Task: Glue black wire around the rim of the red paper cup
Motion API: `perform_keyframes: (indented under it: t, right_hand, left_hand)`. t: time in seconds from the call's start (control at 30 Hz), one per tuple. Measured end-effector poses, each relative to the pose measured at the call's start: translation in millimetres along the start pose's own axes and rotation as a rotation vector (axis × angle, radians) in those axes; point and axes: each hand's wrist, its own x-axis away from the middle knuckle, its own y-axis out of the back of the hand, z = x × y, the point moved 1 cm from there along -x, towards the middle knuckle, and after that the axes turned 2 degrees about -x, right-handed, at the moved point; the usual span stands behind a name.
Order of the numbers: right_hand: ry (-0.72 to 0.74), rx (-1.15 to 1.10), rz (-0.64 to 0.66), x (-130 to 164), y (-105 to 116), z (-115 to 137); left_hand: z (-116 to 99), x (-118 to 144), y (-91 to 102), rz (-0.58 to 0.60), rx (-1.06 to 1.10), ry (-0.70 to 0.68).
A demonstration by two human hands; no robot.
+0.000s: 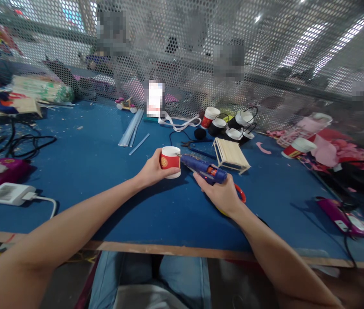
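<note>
My left hand (pixel 154 171) is wrapped round a red and white paper cup (pixel 170 161), held over the blue table. In my right hand (pixel 223 192) is a blue hot glue gun (pixel 203 167), its nozzle pointing left at the cup's right side near the rim. Whether the tip touches the cup I cannot tell. Just beyond the glue gun stands a small rack of wooden sticks (pixel 232 153). Behind my right hand an orange-red loop (pixel 241 193) shows in part, with a bit of yellow below it.
Clear glue sticks (pixel 131 128) lie at the back. Several cups, some black with handles (pixel 217 126), stand by the mesh screen (pixel 182 51). Pliers (pixel 188 143) lie behind the rack. Purple power strips lie left (pixel 6 176) and right (pixel 344 218), with cables and a white charger (pixel 10 194).
</note>
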Motion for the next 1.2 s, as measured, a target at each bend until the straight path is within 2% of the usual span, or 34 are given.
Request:
perform_keyframes:
  t: [0.73,1.0,1.2]
  right_hand:
    - [0.042,-0.031,-0.026,1.5,-6.8,1.0]
    - [0.014,0.008,0.014,1.1,-0.8,5.3]
    - [-0.006,-0.025,-0.011,-0.6,0.6,7.3]
  left_hand:
    - [-8.9,2.7,0.1,-0.039,-0.067,0.013]
    - [-4.3,0.8,0.0,-0.030,0.001,-0.013]
    - [-2.3,0.1,1.2,-0.027,0.022,-0.020]
